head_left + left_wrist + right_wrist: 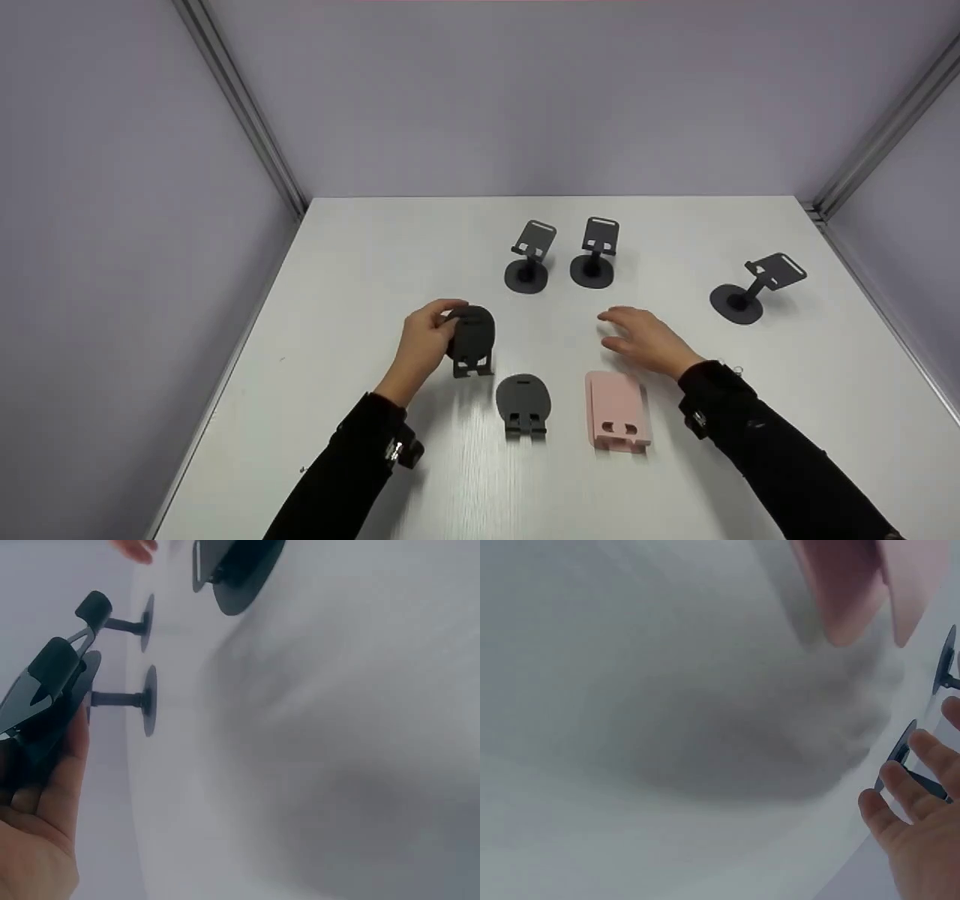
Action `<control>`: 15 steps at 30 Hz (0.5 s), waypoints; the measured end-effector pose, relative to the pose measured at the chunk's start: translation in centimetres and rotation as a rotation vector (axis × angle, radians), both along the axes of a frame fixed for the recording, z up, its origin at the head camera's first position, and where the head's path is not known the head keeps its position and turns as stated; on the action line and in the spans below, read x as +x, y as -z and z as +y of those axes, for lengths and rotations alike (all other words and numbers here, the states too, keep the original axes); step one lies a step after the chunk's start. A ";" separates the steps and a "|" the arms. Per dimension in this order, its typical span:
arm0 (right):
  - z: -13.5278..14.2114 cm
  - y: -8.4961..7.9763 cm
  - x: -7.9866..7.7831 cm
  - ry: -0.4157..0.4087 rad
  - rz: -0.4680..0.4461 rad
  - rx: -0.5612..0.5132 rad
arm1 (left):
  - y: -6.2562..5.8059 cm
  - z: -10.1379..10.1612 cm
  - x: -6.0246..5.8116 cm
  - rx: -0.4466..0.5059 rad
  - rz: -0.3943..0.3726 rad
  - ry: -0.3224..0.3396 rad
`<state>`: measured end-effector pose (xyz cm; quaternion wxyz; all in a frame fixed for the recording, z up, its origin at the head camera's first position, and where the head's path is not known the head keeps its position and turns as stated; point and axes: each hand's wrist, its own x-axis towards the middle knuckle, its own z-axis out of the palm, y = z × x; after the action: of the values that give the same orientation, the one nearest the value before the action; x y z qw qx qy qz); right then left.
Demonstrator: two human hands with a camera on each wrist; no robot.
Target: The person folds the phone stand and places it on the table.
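Observation:
My left hand [426, 341] grips a folded black phone stand [472, 334] by its side, held above the table with its oval base facing up. In the left wrist view the fingers wrap the black phone stand [56, 694], whose two curled hooks show. Below it on the table lies another folded dark phone stand [523, 401]. To the right of that is a folded pink phone stand [619, 411]. Over the table just beyond the pink one, my right hand [645, 339] holds nothing, its fingers spread and loosely bent, as the right wrist view also shows.
Toward the back, two unfolded dark phone stands [529, 259] [596, 251] stand side by side. A third unfolded stand [757, 289] leans its plate rightward at the right. Pale panels [525, 97] enclose the white table [360, 247] at the back and sides.

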<state>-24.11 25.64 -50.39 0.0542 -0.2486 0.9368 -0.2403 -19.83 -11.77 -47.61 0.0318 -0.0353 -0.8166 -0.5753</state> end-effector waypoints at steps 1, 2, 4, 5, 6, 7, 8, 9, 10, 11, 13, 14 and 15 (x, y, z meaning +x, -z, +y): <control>0.4 0.2 0.0 0.006 0.004 0.016 | 0.1 -0.2 0.1 -0.006 -0.010 -0.003; 0.7 0.3 0.0 0.013 0.012 0.034 | 0.3 -0.4 0.1 -0.009 -0.021 -0.006; 1.3 0.6 0.1 0.032 0.016 0.068 | 0.5 -0.8 0.3 -0.011 -0.043 -0.015; 1.6 0.7 0.1 0.040 0.017 0.077 | 0.6 -1.0 0.4 -0.009 -0.056 -0.020; 1.9 0.7 0.2 0.051 0.016 0.087 | 0.7 -1.2 0.5 -0.005 -0.072 -0.025; 2.1 0.8 0.3 0.058 0.020 0.098 | 0.8 -1.4 0.5 0.000 -0.087 -0.029; 2.3 0.9 0.3 0.066 0.023 0.109 | 1.0 -1.5 0.6 0.002 -0.100 -0.032; 2.5 1.0 0.4 0.077 0.019 0.120 | 1.2 -1.7 0.6 0.003 -0.112 -0.035; 2.7 1.1 0.5 0.086 0.014 0.132 | 1.4 -1.9 0.7 0.005 -0.126 -0.037; 2.8 1.2 0.5 0.095 0.007 0.145 | 1.6 -2.1 0.7 0.001 -0.137 -0.039; 3.1 1.4 0.6 0.110 -0.007 0.170 | 2.0 -2.4 0.8 -0.003 -0.164 -0.045; 3.1 1.5 0.6 0.116 -0.017 0.177 | 2.2 -2.6 0.9 -0.003 -0.180 -0.051; 3.2 1.6 0.6 0.120 -0.025 0.183 | 2.4 -2.8 0.9 -0.005 -0.196 -0.057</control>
<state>-23.52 28.82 -51.96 0.0738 -0.1828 0.9673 -0.1596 -18.90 -14.53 -49.96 -0.0320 0.0441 -0.8178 -0.5729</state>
